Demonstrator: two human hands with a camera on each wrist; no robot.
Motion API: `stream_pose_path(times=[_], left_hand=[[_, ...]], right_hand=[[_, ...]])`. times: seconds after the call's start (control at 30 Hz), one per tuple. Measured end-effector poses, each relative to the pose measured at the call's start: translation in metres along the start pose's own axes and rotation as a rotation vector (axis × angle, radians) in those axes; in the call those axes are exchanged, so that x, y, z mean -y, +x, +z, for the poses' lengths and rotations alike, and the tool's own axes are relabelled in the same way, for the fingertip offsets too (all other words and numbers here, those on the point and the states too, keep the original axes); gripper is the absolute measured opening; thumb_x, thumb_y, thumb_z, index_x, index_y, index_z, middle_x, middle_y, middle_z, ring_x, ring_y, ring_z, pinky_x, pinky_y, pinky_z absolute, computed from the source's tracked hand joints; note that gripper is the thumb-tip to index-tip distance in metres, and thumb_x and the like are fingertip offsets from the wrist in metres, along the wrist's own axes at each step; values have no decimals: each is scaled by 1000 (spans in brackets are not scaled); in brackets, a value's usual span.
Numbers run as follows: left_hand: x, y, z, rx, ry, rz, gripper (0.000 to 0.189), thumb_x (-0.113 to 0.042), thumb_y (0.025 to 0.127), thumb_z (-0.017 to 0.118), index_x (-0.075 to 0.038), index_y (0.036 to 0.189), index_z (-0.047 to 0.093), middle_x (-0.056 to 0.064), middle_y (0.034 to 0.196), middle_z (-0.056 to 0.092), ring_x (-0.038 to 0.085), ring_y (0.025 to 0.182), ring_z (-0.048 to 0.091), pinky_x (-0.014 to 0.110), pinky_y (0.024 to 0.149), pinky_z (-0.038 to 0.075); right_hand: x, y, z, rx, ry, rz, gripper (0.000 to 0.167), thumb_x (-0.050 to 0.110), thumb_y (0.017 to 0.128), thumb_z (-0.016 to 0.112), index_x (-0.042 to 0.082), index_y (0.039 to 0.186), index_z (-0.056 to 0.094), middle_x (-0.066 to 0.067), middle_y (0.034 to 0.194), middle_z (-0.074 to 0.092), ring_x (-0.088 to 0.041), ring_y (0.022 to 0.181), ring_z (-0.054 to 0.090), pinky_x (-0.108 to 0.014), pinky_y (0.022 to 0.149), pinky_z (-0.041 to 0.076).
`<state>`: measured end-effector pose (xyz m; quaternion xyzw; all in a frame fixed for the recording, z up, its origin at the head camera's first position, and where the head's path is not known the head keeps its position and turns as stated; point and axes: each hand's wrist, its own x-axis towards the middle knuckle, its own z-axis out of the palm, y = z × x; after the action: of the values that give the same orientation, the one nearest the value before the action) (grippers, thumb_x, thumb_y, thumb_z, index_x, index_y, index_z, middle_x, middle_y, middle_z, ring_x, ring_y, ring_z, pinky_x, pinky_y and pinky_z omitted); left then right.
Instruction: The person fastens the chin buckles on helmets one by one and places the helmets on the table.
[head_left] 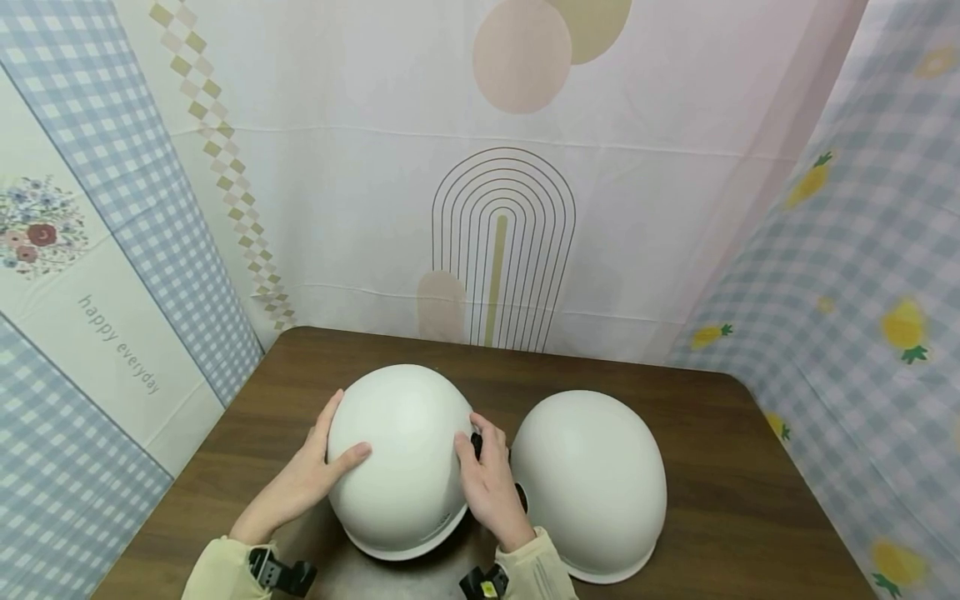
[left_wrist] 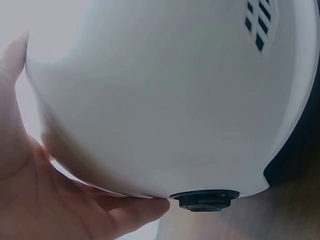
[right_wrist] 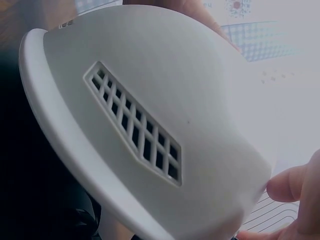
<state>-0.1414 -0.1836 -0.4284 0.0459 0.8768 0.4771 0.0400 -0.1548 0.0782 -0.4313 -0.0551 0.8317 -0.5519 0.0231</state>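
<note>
Both hands hold a white helmet (head_left: 405, 475) from its two sides, with its smooth dome upward. My left hand (head_left: 296, 483) grips the left side, its thumb lying on the front of the dome. In the left wrist view, a fingertip sits right beside a black round fitting (left_wrist: 205, 200) on the shell. My right hand (head_left: 491, 487) holds the right side, thumb on the shell, next to a black piece (head_left: 477, 445). A slotted vent (right_wrist: 135, 125) shows above the thick rim (right_wrist: 55, 112). The helmet's inside is mostly dark or hidden.
A second white helmet (head_left: 592, 483) stands dome up on the brown wooden table (head_left: 727, 475), close to the right hand. Printed cloth (head_left: 360, 208) hangs behind the table, with checked cloths (head_left: 862, 400) at the sides.
</note>
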Motion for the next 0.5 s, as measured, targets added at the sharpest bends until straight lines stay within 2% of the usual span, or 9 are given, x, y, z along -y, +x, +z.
stream_pose_path(times=[0.2, 0.5], left_hand=[[-2, 0, 0, 1, 17, -10, 92, -44, 95, 59, -29, 156, -8, 30, 153, 9, 56, 131, 28, 66, 88, 42], [-3, 1, 2, 8, 29, -22, 93, -46, 95, 59, -29, 156, -9, 30, 152, 9, 57, 130, 29, 66, 88, 42]], right_hand=[[-1, 0, 1, -5, -11, 10, 56, 43, 104, 41, 7, 146, 39, -18, 148, 31, -37, 137, 30, -63, 103, 28], [-1, 0, 1, -9, -9, 39, 58, 46, 103, 40, 9, 147, 38, -18, 149, 30, -37, 136, 31, -63, 102, 29]])
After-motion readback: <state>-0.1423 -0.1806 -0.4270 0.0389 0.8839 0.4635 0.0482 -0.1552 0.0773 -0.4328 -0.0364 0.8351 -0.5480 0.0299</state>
